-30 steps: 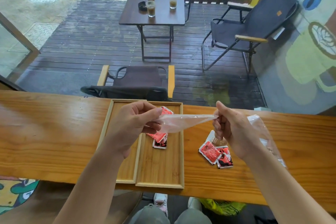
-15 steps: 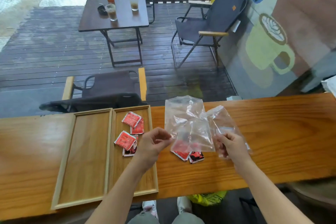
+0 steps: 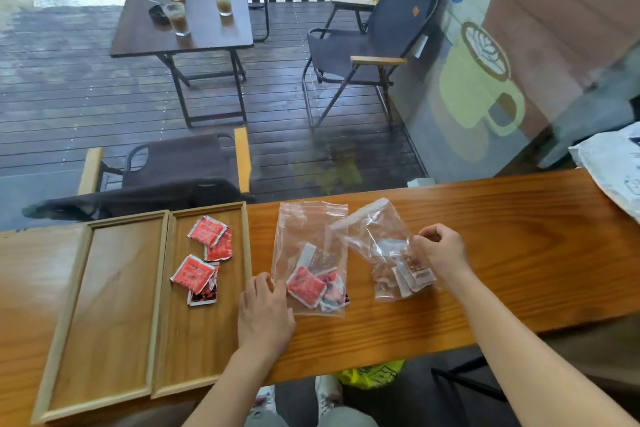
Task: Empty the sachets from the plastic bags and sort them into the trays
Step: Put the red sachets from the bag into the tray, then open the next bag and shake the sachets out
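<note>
Two shallow wooden trays lie side by side on the wooden counter. The left tray holds nothing. The right tray holds several red sachets. A clear plastic bag lies flat on the counter, and red sachets show through its lower end. My left hand pinches that bag's lower left edge. To the right, a second clear bag holds several brownish sachets. My right hand grips this bag's right side.
A white printed bag rests on the counter's far right end. A yellow-green bag sits below the counter's near edge by my knees. Behind the counter is a window, with folding chairs and a table with drinks outside.
The clear bag held stretched between both hands has come down flat onto the counter, over the loose red sachets. My right hand has moved to the second bag. The view has shifted right.
</note>
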Motion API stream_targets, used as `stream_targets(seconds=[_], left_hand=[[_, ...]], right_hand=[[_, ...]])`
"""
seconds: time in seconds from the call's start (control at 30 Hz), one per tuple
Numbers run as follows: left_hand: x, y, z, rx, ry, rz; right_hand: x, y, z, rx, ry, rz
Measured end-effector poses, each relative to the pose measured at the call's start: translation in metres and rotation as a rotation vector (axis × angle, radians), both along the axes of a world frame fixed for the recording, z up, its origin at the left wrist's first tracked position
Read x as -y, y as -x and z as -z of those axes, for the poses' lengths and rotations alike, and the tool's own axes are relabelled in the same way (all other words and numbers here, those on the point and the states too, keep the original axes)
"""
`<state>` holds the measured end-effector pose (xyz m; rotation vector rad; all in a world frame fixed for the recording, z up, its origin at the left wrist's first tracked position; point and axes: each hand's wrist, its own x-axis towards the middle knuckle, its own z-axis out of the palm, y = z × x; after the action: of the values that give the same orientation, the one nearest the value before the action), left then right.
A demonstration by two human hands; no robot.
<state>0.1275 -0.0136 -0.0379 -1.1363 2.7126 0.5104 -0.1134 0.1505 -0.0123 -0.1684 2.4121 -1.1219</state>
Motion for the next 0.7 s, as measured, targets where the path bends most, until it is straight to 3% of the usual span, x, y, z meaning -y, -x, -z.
stream_targets(seconds=[0.37, 0.53, 0.7], left_hand=[[-0.006, -0.009, 0.001, 0.006, 0.046, 0.068], [-0.002, -0.006, -0.003, 0.021, 0.012, 0.081], [0.005, -0.002, -0.01, 0.023, 0.015, 0.052]], right_hand=[[0.026, 0.021, 0.013, 0.147, -0.205, -0.171], [0.022, 0.014, 0.003, 0.074, -0.048, -0.216], [0.017, -0.002, -0.021, 0.125, 0.136, -0.253]])
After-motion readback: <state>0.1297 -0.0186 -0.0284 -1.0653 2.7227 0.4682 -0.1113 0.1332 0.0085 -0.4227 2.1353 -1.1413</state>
